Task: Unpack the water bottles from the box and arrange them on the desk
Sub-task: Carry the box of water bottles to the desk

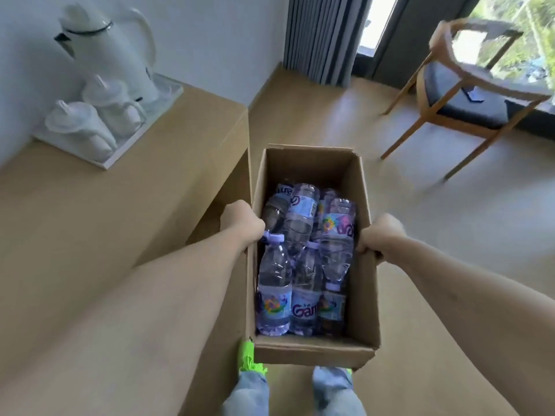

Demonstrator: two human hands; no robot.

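Note:
An open cardboard box (365, 298) is held up in front of me, above the floor and just right of the wooden desk (99, 223). Several clear water bottles (303, 265) with purple caps and colourful labels lie on their sides inside it, piled together. My left hand (240, 222) grips the box's left wall at the rim. On the opposite rim, my right hand (380, 234) grips the right wall. Both sets of fingers curl over the cardboard edges.
On the desk's far left a white tray (112, 159) carries a white kettle (111, 52) and two upturned cups (96, 121). A wooden chair (468, 97) with a dark seat stands at the back right by the window. Grey curtains (324, 37) hang behind. My legs and green shoes show below the box.

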